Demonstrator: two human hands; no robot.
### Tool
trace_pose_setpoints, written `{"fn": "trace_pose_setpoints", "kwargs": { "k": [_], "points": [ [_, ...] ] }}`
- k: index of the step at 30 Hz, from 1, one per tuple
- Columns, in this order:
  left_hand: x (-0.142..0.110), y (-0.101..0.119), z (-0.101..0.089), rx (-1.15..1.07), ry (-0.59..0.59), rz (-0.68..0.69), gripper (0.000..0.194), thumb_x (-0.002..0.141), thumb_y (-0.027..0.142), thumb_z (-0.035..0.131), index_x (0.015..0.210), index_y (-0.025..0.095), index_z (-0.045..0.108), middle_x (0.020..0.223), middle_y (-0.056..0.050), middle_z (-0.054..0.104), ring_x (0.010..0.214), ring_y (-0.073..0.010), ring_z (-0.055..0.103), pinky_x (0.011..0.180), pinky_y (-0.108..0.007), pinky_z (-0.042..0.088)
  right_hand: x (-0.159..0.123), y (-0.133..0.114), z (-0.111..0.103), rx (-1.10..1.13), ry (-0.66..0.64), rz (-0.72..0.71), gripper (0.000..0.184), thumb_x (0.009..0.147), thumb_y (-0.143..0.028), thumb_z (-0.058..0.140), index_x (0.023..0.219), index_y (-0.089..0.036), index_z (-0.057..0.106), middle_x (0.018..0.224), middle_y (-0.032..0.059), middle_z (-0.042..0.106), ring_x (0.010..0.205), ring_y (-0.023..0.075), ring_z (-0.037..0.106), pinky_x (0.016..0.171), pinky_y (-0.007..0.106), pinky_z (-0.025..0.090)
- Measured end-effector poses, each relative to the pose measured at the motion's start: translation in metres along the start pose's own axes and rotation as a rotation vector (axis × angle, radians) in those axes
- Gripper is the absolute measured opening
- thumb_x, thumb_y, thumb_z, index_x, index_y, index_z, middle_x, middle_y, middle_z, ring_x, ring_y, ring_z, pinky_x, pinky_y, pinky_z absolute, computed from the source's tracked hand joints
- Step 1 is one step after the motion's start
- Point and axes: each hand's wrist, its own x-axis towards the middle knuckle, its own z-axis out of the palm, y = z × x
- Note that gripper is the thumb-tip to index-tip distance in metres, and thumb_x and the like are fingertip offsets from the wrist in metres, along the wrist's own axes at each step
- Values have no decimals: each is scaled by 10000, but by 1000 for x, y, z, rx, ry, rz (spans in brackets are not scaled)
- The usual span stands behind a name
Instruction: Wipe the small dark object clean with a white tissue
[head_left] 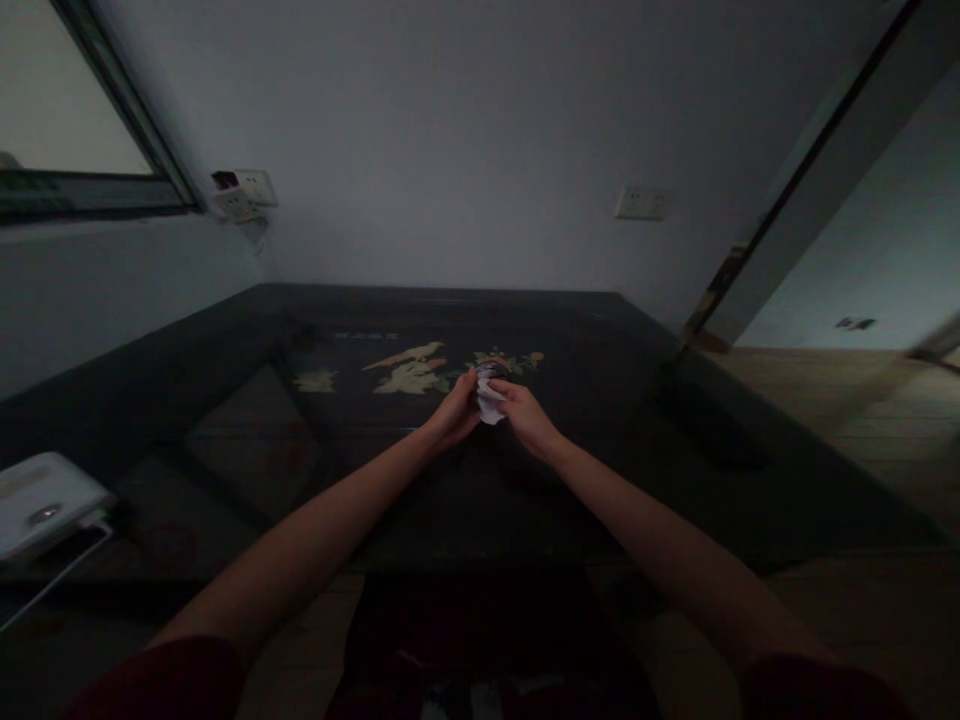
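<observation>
Both my arms reach forward over a dark table painted with pale birds and flowers. My left hand and my right hand meet at the middle of it, fingers closed on a small crumpled white piece of paper or tissue held between them. A dark rounded object shows just behind the paper, too dim to make out. The room is very dark.
A white device with a cable lies at the table's left edge. Wall sockets sit at the back left corner, another socket on the far wall. A window is at left, wooden floor at right.
</observation>
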Motion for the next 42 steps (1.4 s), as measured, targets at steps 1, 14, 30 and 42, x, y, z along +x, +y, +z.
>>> {"fn": "trace_pose_setpoints", "kwargs": {
  "k": [1, 14, 30, 42],
  "points": [
    [0, 0, 0, -2, 2, 0, 281, 919, 405, 529, 1051, 177, 627, 881, -38, 681, 803, -149, 645, 804, -276, 495, 1, 2, 2, 137, 23, 21, 320, 584, -71, 460, 817, -172, 654, 744, 1, 681, 771, 168, 617, 722, 253, 448],
    [-16, 13, 19, -82, -15, 58, 261, 915, 230, 528, 1160, 234, 616, 1050, -40, 685, 948, -159, 627, 897, -286, 476, 9, -15, -9, 512, 187, 53, 413, 504, -10, 483, 849, -182, 629, 836, 32, 715, 932, 231, 651, 872, 378, 511],
    [-14, 13, 9, 61, 3, 35, 464, 871, 560, 514, 1229, 271, 577, 1103, -97, 654, 882, -202, 623, 812, -359, 514, 6, -23, -15, 154, 181, 5, 394, 566, -104, 480, 915, -134, 659, 785, 57, 713, 789, 227, 666, 700, 328, 513],
    [-13, 18, 15, -87, 27, 29, 371, 950, 456, 438, 1195, 225, 594, 1021, -63, 703, 937, -178, 666, 912, -329, 502, -5, -36, -21, -448, 255, -366, 322, 699, -136, 441, 855, -178, 719, 882, 47, 727, 894, 229, 646, 814, 344, 483]
  ]
}}
